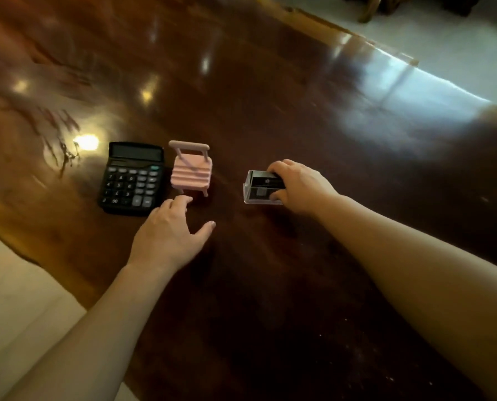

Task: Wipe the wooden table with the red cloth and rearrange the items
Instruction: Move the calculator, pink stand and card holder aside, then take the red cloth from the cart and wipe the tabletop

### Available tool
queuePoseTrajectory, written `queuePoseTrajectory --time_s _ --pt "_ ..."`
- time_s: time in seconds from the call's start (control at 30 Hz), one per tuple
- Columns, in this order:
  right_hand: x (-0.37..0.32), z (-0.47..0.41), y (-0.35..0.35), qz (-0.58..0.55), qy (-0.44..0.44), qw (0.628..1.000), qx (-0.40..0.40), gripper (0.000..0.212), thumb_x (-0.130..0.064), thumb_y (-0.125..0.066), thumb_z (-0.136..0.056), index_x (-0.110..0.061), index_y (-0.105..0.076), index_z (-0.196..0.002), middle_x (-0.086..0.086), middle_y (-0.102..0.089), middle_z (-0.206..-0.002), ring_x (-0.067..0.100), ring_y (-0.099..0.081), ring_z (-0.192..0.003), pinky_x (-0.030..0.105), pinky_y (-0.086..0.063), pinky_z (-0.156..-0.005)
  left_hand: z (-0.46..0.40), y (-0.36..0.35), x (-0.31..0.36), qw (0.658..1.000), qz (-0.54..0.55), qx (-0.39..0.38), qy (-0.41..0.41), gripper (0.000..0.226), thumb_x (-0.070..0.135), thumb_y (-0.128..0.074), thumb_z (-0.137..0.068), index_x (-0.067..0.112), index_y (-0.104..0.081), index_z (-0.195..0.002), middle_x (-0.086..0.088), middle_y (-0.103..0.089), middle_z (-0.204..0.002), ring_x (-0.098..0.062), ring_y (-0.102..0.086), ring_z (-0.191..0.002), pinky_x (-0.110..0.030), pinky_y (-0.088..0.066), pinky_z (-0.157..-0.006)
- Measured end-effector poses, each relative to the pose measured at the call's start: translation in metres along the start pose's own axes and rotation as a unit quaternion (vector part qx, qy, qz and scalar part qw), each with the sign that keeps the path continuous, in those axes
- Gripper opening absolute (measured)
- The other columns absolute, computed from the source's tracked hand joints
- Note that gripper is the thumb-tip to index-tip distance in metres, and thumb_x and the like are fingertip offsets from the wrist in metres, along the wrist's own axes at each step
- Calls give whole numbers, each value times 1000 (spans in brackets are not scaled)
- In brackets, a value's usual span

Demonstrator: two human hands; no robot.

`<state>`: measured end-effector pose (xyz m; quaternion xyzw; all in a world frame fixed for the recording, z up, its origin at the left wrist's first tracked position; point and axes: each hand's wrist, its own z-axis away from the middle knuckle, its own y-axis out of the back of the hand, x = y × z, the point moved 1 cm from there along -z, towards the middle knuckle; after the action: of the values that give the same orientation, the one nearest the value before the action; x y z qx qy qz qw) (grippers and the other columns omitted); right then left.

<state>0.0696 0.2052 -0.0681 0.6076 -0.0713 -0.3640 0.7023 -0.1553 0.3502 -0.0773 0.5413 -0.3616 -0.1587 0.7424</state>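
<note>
Left hand (169,235) open; right hand (299,186) grips box (259,188).

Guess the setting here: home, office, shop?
Probably a home or a small office, though it is hard to be sure. A large polished wooden table with an uneven natural edge stands on a pale tiled floor, and a desk calculator sits beside a small pink chair-shaped stand.

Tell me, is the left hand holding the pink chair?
No, the left hand is open just in front of the pink chair, with its fingers spread and not closed on it.
</note>
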Motion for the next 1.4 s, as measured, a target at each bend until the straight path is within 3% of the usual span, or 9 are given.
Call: queuePoseTrajectory --time_s 0.33,0.47,0.57,0.7,0.83,0.97,1.13,1.4 --pt "-31 -37 -40 35 4 999 -33 60 -29 -70 -92 -28 -43 -145 0 -52 -140 23 -47 -129 45 -44 -99 -11 -15 -46 1000 -16 8 2 68 63 -65 -79 30 -46 -136 3 -61 -123 -20 -56 -114 -33 -47 -82" --pt "-31 -26 -39 29 -10 999 -26 75 -31 -71 -91 -31 -29 -154 2 -41 -154 24 -36 -142 49 -39 -107 -13 -12 -33 999 -12 -17 -27 70 59 -68 -81 30 -44 -140 2 -58 -130 -20 -53 -122 -36 -48 -89" --pt "-28 2 -25 -27 -30 999 23 84 -39 -73 -89 -33 -22 -156 1 -32 -160 25 -30 -145 52 -39 -109 -13 2 -9 998 -21 -20 -57 72 58 -69 -81 29 -43 -142 0 -56 -134 -22 -52 -124 -40 -47 -96" --pt "-12 72 -1 -77 -68 987 120 79 -50 -69 -88 -34 -26 -153 -1 -40 -154 23 -40 -137 47 -46 -102 -10 23 42 990 -14 -37 -135 75 57 -70 -80 22 -46 -143 -5 -54 -139 -25 -50 -127 -44 -43 -103" --pt "20 176 22 -113 -127 967 192 80 -60 -64 -86 -35 -27 -152 -5 -41 -152 20 -40 -135 45 -46 -105 16 31 121 971 -5 -100 -217 92 64 -70 -74 20 -38 -149 -9 -51 -141 -27 -49 -126 -48 -44 -105" --pt "51 310 35 -135 -206 935 256 81 -65 -61 -86 -33 -29 -153 -5 -41 -153 15 -34 -140 39 -39 -111 77 24 210 928 8 -152 -339 107 80 -58 -61 21 -41 -148 -10 -53 -142 -28 -52 -126 -47 -44 -106" --pt "70 502 30 -138 -318 881 322 77 -65 -60 -87 -33 -34 -151 -7 -41 -152 8 -33 -140 28 -34 -109 197 -3 311 853 19 -221 -472 97 83 -61 -62 37 -40 -145 4 -52 -144 -16 -52 -125 -35 -46 -96" --pt "35 801 -34 -136 -526 741 394 67 -66 -54 -88 -37 -40 -147 -8 -42 -152 8 -33 -139 32 -37 -107 456 -62 420 715 0 -329 -617 100 88 -53 -62 44 -28 -149 9 -45 -148 -17 -50 -128 -42 -48 -100"
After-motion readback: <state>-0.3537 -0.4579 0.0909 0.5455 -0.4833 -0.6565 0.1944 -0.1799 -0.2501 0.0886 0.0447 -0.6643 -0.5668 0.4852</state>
